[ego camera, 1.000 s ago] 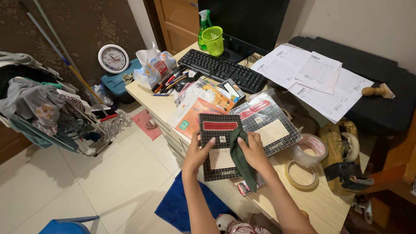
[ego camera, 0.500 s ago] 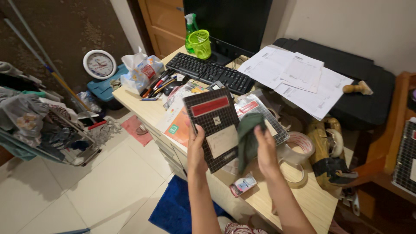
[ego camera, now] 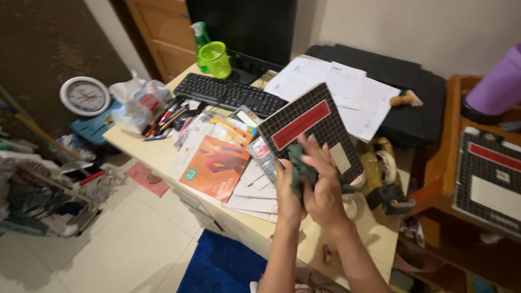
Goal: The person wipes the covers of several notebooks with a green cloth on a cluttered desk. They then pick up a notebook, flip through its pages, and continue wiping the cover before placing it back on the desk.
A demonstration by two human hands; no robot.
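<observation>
The left hand (ego camera: 286,198) grips the black grid-patterned ledger book (ego camera: 309,127) at its lower edge, lifted above the desk (ego camera: 163,154). The right hand (ego camera: 321,187) presses a dark green cloth (ego camera: 297,171) against the cover. Keep 1 firm hold below; wipe toward 12 o'clock, away from the tape rolls (ego camera: 380,168) at 3 o'clock.

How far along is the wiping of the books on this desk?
Done: nothing shows clearly as finished. In hand: both hands, left hand and right hand, hold the black grid-pattern ledger book lifted above the desk, with a dark green cloth against it. Left: the orange booklet and papers lie untouched.
</observation>
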